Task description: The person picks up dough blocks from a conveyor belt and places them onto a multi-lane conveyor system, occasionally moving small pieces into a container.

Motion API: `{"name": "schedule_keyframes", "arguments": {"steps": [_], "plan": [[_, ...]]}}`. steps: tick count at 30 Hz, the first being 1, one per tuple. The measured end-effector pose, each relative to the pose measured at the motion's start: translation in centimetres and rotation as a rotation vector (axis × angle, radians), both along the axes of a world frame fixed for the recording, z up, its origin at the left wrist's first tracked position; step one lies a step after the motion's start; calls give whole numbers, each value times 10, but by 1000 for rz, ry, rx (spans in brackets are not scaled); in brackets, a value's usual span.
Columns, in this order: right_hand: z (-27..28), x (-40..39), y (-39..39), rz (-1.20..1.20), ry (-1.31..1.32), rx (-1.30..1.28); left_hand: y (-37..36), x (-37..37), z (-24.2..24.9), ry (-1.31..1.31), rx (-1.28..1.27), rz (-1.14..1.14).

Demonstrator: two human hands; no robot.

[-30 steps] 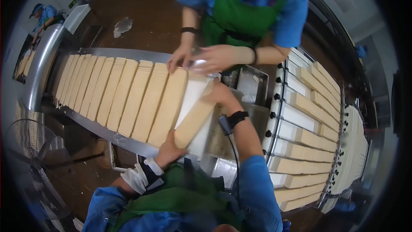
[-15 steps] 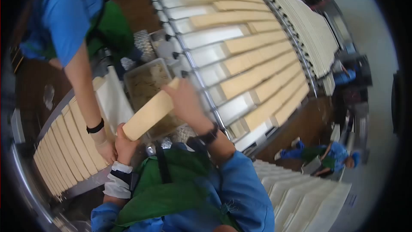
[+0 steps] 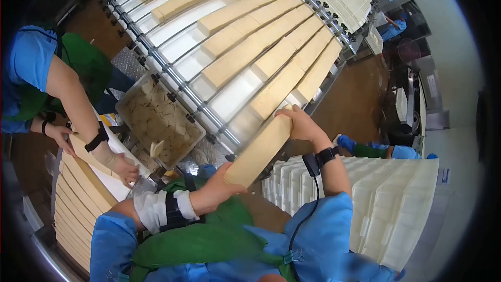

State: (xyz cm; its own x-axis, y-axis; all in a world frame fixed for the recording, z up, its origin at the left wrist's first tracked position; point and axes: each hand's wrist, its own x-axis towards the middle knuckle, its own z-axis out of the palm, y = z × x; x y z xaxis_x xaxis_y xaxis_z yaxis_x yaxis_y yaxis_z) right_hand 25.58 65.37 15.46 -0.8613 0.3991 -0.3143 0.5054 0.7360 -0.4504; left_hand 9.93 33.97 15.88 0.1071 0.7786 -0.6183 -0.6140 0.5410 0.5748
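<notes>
A long, flat-sided pale yellow slab (image 3: 259,151) is held slanted in front of me, with one hand at each end. My left hand (image 3: 219,185) grips its lower, nearer end. Around the upper end, my right hand (image 3: 308,125) has its fingers wrapped. Just beyond the slab is the near edge of a large rack (image 3: 172,70), a white surface split into lanes by thin metal rods. Rows of similar pale yellow slabs (image 3: 245,55) lie in those lanes, some end to end, with white stretches showing between them.
A co-worker's hand (image 3: 125,167) reaches over a row of slabs (image 3: 78,203) at the left. A bin of broken pale pieces (image 3: 159,115) stands beside the rack. White stacked trays (image 3: 376,198) are at the right. More people in blue work further back.
Both my hands have carried the slab rightward, from over the bin to the rack's near corner. My view has turned, and the co-worker's second hand now shows at the left.
</notes>
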Motion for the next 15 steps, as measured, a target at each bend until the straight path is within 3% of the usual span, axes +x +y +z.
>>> {"name": "schedule_keyframes", "arguments": {"steps": [2, 5, 9, 12, 15], "plan": [[-18, 1, 9, 6, -105, -40, 3, 17, -5, -8, -24, 20], [-33, 6, 22, -21, -64, -87, 12, 32, -11, 39, 21, 60], [-30, 24, 27, 75, 180, 663, 47, 26, -9, 123, 81, -20], [0, 24, -17, -323, 240, 374, 70, 33, -31, 260, 149, 49], [5, 33, -82, -429, 224, 45, 76, 41, -62, 424, 182, 88]]}}
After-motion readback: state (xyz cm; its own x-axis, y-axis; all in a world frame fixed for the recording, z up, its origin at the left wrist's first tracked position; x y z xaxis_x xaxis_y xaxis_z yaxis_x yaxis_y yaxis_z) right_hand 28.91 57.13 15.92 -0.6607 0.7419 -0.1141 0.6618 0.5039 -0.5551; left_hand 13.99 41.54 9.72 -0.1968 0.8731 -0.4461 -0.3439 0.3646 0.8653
